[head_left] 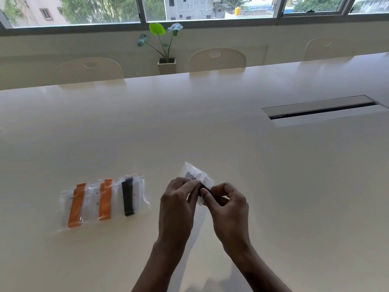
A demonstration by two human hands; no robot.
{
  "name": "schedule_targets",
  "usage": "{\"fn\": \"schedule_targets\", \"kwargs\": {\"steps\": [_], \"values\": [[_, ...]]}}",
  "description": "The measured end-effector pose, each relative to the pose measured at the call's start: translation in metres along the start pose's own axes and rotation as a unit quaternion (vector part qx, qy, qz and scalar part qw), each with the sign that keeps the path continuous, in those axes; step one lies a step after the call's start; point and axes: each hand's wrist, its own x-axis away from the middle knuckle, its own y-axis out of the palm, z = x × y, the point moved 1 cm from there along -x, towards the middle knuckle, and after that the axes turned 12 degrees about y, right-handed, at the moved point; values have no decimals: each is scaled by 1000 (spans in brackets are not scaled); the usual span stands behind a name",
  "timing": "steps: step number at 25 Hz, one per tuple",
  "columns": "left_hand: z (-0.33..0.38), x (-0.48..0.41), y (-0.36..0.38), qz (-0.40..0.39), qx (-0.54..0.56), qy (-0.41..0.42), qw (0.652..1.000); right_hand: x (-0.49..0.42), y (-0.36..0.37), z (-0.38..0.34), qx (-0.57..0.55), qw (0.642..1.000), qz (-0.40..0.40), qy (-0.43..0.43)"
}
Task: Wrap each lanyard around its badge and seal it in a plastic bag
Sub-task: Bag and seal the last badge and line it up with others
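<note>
Both hands hold one clear plastic bag (194,172) just above the white table (210,127). My left hand (179,199) pinches the bag's near edge. My right hand (226,204) grips a black-lanyard-wrapped badge (204,189) that sits partly inside the bag's mouth. To the left, three clear bags lie side by side on the table: two with orange lanyard bundles (76,205) (105,199) and one with a black lanyard bundle (127,197).
A cable slot with a metal lid (322,110) is set into the table at the right. Three white chairs (217,60) stand along the far edge, with a potted plant (166,60) behind them under the windows.
</note>
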Motion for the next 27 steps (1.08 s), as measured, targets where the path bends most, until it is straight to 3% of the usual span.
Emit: {"fn": "schedule_targets", "kwargs": {"steps": [6,11,15,18,20,24,27], "values": [[14,-3,-2,15,6,18,1000,-2,-1,-3,-38,999,13,-8],[22,-5,-4,37,55,-19,998,3,3,-3,13,996,-23,-86],[11,-9,-12,128,119,-142,974,6,2,-6,200,955,-4,-219],[2,-14,-16,165,203,-251,932,4,4,-7,220,937,18,-272],[-1,-15,-18,143,238,-275,921,1,3,-6,169,949,1,-266],[-18,-18,-26,27,204,-246,947,-12,-4,-9,83,973,-59,-209],[-35,-21,-32,-47,280,-264,922,-22,-13,-14,49,978,-108,-170]]}}
